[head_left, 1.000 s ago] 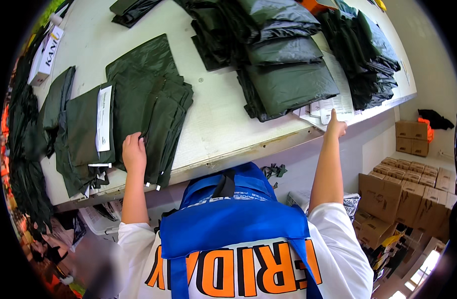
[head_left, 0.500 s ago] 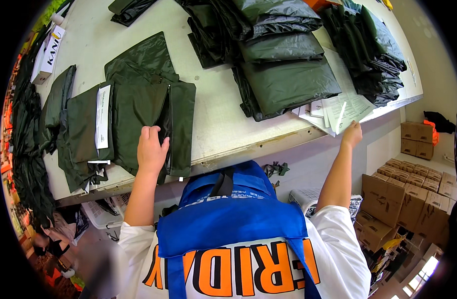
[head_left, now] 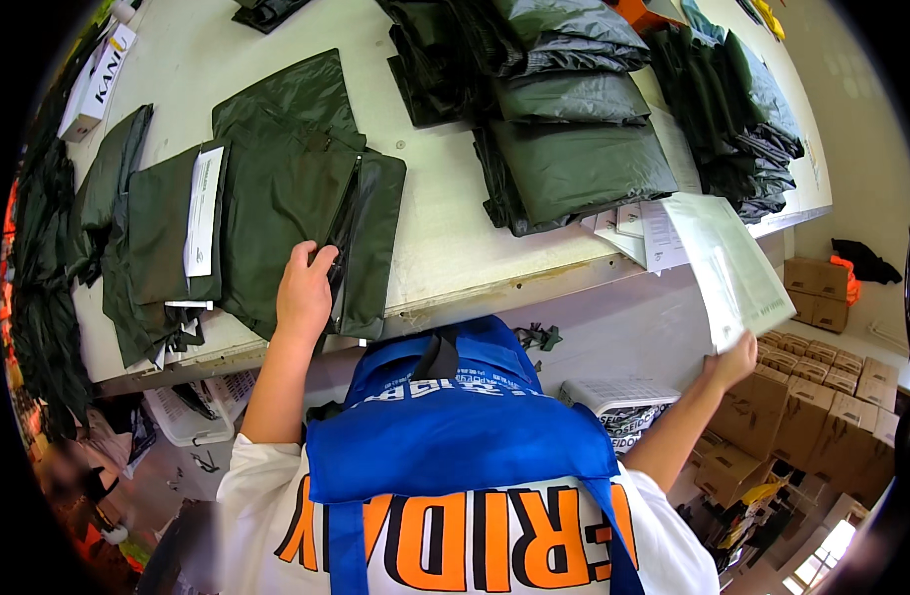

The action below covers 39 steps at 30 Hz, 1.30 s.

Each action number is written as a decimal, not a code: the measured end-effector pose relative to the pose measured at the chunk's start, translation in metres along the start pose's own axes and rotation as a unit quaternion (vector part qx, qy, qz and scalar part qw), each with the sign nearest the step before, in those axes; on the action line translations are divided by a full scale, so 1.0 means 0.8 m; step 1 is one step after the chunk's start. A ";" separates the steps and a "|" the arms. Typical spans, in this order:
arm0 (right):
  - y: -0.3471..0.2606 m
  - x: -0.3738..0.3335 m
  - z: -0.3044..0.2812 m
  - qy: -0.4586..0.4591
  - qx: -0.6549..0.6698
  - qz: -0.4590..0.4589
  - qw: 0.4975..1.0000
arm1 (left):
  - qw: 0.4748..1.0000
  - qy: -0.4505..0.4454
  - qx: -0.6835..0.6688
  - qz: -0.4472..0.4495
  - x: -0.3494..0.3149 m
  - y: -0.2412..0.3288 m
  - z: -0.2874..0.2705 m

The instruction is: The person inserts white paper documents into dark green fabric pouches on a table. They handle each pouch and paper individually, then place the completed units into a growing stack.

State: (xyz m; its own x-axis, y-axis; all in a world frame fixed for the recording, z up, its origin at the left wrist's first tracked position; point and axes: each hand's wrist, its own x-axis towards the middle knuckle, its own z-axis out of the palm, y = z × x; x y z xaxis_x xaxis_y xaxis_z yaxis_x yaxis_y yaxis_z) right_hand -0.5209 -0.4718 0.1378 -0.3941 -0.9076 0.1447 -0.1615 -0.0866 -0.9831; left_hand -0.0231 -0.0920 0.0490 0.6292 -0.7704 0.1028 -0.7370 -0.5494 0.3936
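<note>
My left hand (head_left: 303, 295) rests on a folded dark green garment (head_left: 276, 208) near the table's front edge. Its fingers lie on the fabric with the thumb apart, beside a dark zipper (head_left: 348, 213). At the right, my right hand (head_left: 732, 363) pinches the lower corner of a clear plastic bag (head_left: 728, 268) with pale print. The bag slants down over the table edge, its upper end still by the papers (head_left: 638, 233) under the garment pile. Left of my left hand lies another folded green garment (head_left: 162, 233) with a white printed strip (head_left: 204, 213) on it.
Bagged dark green garments (head_left: 584, 169) are piled at the middle back, and a further stack (head_left: 732, 119) stands to the right. A white box (head_left: 96, 84) sits at the far left. Below the table are a white basket (head_left: 618, 397) and cardboard boxes (head_left: 822, 407) at the right.
My right hand has moved down and right, drawing the plastic bag out from beside the papers. My left hand stays on the garment, with little movement.
</note>
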 end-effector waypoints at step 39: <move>-0.002 -0.431 0.332 -0.657 0.028 0.286 0.697 | 0.984 -0.101 -0.071 0.127 0.011 0.054 -0.028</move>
State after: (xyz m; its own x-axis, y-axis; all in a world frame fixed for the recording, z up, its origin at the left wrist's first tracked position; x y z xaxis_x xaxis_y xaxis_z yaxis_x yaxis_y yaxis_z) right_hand -0.1447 -0.2680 0.0595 0.7948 -0.3904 -0.4645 -0.2683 0.4606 -0.8461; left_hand -0.0437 -0.1155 0.0871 0.3564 -0.9336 0.0364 -0.8137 -0.2910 0.5032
